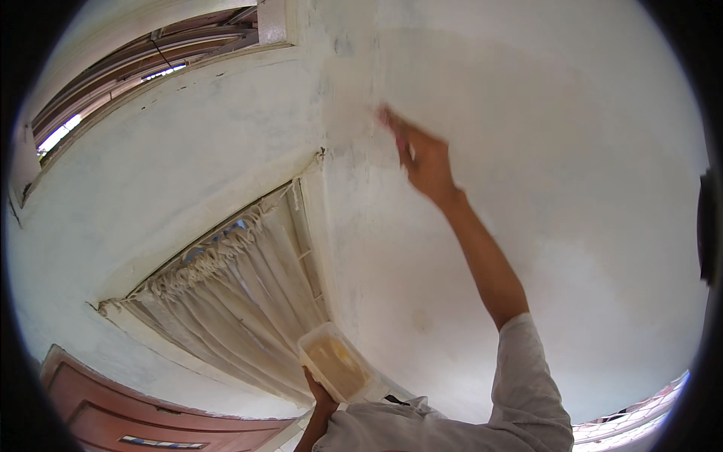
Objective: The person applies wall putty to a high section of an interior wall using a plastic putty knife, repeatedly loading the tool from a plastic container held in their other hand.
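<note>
My right hand [429,162] is raised against the wall near the room's corner. Its fingers are closed round what looks like a paintbrush [401,142] with a reddish handle, its far end smeared by motion. Around it the white wall [482,83] shows a broad, darker beige patch that looks damp. Low in front of my body, my left hand [320,390] grips a translucent plastic tub [308,345] by its side. Beige liquid lies inside the tub, which is tilted in this view.
Left of the corner, a gathered cream curtain [233,301] covers a window. Higher up is an opening [143,68] with beams behind it. A reddish-brown panelled door [98,403] stands at lower left. A dark object [708,226] juts in at the right edge, above a lattice opening [640,414].
</note>
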`<state>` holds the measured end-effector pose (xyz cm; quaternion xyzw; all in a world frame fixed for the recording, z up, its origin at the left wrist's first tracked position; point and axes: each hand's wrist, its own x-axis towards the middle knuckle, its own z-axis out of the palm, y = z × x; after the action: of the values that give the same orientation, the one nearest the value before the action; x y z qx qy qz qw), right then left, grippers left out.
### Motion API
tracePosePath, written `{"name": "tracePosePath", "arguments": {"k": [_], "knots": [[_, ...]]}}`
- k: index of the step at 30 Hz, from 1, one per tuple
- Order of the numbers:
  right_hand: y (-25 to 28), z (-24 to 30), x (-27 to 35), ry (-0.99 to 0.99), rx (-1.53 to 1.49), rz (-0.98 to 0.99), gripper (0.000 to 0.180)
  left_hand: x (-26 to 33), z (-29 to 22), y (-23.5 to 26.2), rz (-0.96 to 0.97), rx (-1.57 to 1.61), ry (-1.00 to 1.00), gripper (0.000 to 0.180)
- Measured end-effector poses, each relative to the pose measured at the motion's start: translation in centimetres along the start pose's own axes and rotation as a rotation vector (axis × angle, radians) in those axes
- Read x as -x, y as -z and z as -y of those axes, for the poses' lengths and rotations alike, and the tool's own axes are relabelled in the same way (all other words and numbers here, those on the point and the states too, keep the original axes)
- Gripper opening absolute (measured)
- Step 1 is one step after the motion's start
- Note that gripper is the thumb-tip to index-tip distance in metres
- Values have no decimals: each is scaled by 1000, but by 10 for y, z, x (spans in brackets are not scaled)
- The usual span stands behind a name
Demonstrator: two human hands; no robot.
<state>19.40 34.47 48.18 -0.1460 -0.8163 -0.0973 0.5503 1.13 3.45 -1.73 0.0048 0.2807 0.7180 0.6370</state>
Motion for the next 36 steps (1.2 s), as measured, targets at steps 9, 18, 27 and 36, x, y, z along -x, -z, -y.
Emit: {"name": "tracePosePath", "arguments": {"k": [9,18,27,36], "knots": [[-65,-33,-43,65,161,25,66,10,-1,-5,-23,-53,-65,76],[-96,-2,141,-155,101,323,73,21,-2,-10,-46,-25,-41,77],[-25,-1,33,74,14,-35,51,24,0,-10,-8,-49,-62,78],[-65,-24,-49,59,108,44,64,32,-4,-4,-34,-45,-121,76]]}}
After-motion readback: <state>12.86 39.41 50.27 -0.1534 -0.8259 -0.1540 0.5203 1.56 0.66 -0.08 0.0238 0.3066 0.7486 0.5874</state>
